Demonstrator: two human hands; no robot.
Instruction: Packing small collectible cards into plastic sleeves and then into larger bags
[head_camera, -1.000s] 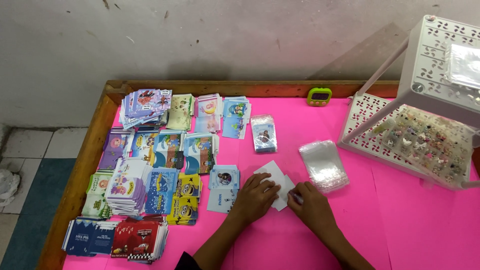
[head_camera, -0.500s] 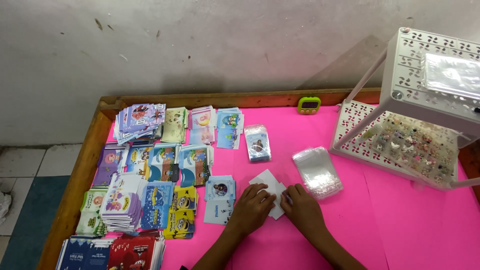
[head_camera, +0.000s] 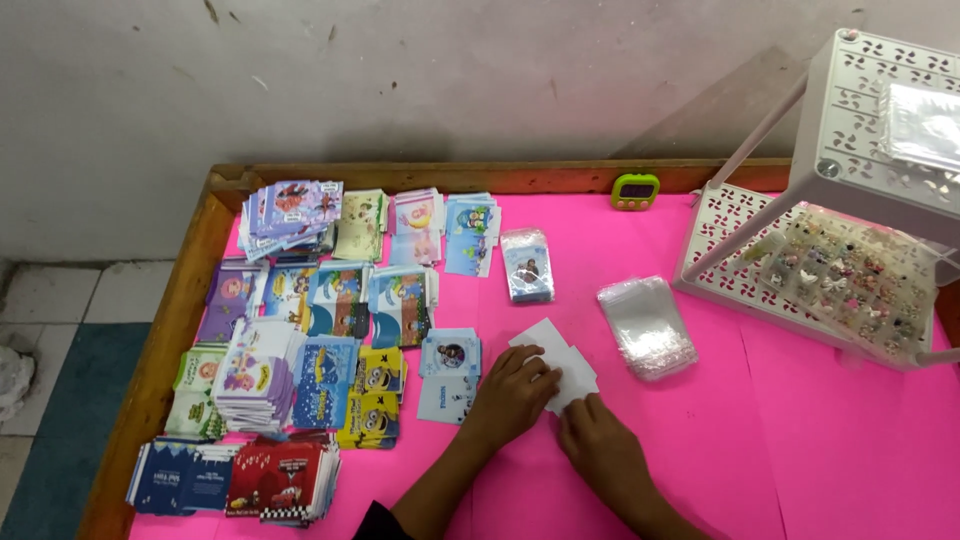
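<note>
A small stack of white cards (head_camera: 560, 362) lies on the pink table top (head_camera: 800, 430). My left hand (head_camera: 512, 392) rests on its left edge with fingers curled over it. My right hand (head_camera: 600, 445) presses the lower right corner of the stack. Just right of the cards lies a pile of clear plastic sleeves (head_camera: 646, 325). A single sleeved picture card (head_camera: 527, 265) sits further back. A light blue card (head_camera: 448, 372) lies beside my left hand.
Several stacks of colourful picture cards (head_camera: 300, 330) cover the left of the table. A white perforated plastic rack (head_camera: 850, 200) holding small trinkets stands at the right. A green timer (head_camera: 636, 190) sits by the wooden back rim (head_camera: 480, 175).
Both hands drew closer together over the white cards, and the view shifted slightly so the table sits higher in frame.
</note>
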